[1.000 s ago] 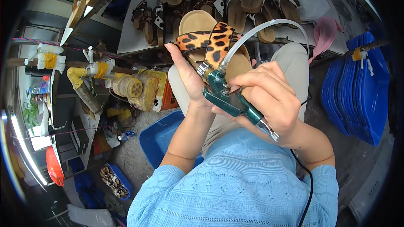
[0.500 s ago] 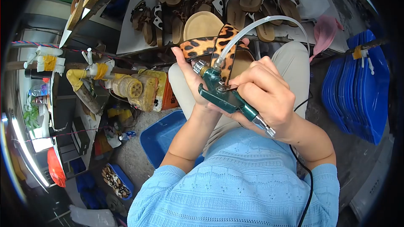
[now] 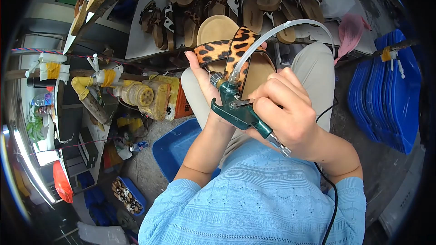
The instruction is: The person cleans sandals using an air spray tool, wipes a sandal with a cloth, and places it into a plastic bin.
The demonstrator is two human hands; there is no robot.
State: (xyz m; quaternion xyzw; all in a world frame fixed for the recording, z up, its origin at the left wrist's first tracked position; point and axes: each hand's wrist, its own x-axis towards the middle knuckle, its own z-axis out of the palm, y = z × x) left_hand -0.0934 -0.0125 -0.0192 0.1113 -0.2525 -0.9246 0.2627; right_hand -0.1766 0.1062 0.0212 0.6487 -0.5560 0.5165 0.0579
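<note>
Workpiece: a sandal [image 3: 218, 29] is at the upper centre of the frame, with its rounded footbed end pointing away from the body. Two leopard-print straps [image 3: 240, 47] cross over the footbed.

Left hand [image 3: 206, 84]: partly open, cupped around the sandal. The thumb lies along the left edge; a fingertip shows at the opposite edge, beside the straps. The grip supports the sandal from beneath and from the sides.

Right hand [image 3: 290, 113]: closed around a green hand tool [image 3: 238, 113]. The thumb and forefinger meet near a small metal lever [image 3: 240, 102] on the tool body. Whether the lever is pressed cannot be told. The knurled metal end [image 3: 217, 79] points to the upper left, near the strap edge; contact between the two cannot be confirmed. A metal fitting [image 3: 278, 145] projects below the hand. A clear tube [image 3: 277, 28] rises from the tool, passes in front of the straps and arches to the right.

Handling guidance (judgement): keep the sandal braced in the left palm, with the fingers away from the knurled end. Hold the tool at a constant angle. Apply light, even finger pressure to the lever. Keep the tube free of kinks and off the straps.
</note>
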